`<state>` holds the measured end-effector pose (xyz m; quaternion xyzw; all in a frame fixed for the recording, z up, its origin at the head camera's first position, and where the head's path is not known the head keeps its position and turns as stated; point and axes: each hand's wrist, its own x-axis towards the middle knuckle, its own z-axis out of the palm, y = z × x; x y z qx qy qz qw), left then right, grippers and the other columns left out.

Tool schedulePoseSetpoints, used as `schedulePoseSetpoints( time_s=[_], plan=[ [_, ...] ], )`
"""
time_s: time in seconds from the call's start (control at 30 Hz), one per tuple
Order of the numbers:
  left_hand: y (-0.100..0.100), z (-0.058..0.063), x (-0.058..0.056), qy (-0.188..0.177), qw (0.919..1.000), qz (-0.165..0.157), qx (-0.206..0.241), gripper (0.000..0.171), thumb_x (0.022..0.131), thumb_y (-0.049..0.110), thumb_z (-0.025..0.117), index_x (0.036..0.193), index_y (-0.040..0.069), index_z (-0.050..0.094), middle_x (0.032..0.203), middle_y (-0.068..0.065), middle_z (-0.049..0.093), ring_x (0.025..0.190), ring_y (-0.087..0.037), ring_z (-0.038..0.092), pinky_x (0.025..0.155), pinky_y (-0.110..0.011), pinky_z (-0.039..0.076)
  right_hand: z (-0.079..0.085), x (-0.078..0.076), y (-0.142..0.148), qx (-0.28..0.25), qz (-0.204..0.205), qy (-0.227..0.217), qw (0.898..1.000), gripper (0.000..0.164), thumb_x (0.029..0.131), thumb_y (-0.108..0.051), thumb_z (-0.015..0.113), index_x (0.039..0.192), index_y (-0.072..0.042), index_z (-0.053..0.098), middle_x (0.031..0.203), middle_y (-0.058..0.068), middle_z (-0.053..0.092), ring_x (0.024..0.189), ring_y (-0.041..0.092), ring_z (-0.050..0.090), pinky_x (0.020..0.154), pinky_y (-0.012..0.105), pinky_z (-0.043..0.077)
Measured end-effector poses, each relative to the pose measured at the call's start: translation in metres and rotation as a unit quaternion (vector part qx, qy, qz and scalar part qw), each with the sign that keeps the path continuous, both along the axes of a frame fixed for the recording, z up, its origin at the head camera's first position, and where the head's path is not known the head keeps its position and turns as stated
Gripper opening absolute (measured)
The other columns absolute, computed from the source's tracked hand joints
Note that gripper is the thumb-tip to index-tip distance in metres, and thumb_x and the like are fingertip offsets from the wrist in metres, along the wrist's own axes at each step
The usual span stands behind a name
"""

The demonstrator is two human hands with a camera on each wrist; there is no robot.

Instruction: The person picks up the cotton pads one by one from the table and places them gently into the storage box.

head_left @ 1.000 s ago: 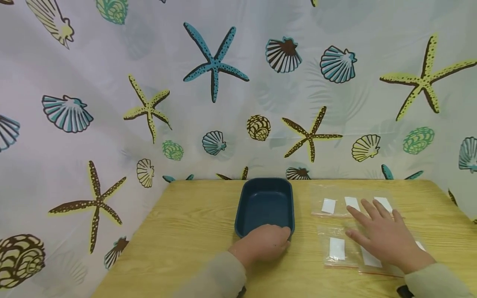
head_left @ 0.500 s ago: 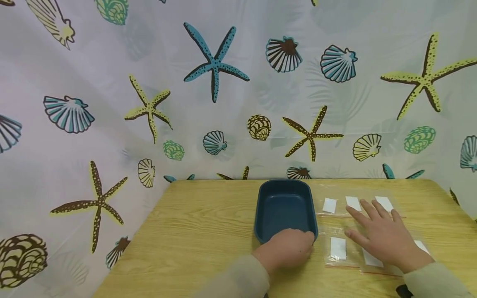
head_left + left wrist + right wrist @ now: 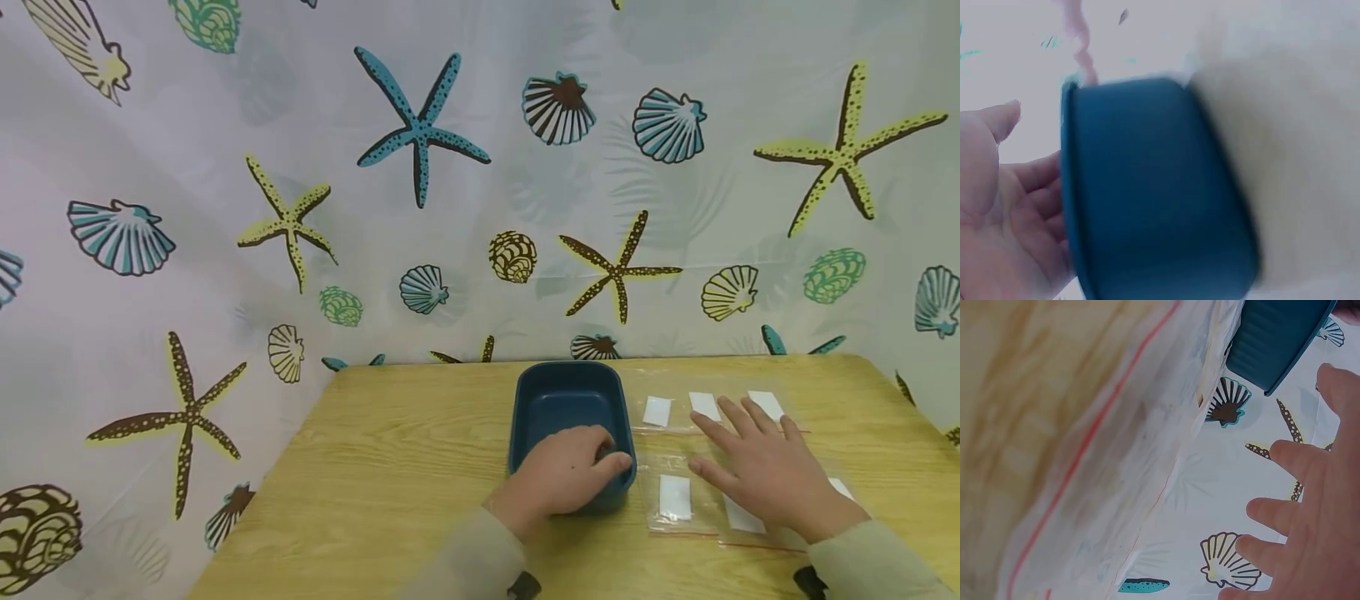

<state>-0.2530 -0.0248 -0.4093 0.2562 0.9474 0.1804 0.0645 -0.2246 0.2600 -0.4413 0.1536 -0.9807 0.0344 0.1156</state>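
A dark blue rectangular bin (image 3: pixel 572 398) stands near the middle of the wooden table. My left hand (image 3: pixel 562 473) is over the bin's front end, thumb held apart from the fingers. In the left wrist view, that hand's thumb stays off the bin, and its loosely extended fingers pass behind the rim, where their tips are hidden. To the right, my right hand (image 3: pixel 780 477) is spread flat above clear zip bags with white labels. One near bag (image 3: pixel 675 497) lies just left of it, and another bag (image 3: pixel 742 517) is partly under the palm.
Farther back lie more clear bags, one with a white label (image 3: pixel 657 411) beside the bin's right side. A curtain (image 3: pixel 465 225) printed with starfish and shells hangs behind the table (image 3: pixel 390 450) and along its left side.
The bin has slid right, close to the bags, with my left hand at its front rim. That hand has since risen over the front end, its thumb lifted off. My right hand stays over the bags.
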Motion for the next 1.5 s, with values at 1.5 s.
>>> schedulePoseSetpoints(
  time_s=[1.5],
  plan=[
    [-0.093, -0.057, -0.053, -0.214, 0.8351, 0.182, 0.473, 0.044, 0.106, 0.019, 0.056, 0.147, 0.006, 0.049, 0.117, -0.020, 0.062, 0.090, -0.026, 0.061, 0.069, -0.029, 0.051, 0.000, -0.032, -0.023, -0.035, 0.039, -0.062, 0.997, 0.035, 0.088, -0.035, 0.077, 0.119, -0.019, 0.074, 0.126, 0.019, 0.059, 0.115, 0.045, 0.054, 0.093, 0.064, 0.044]
  ],
)
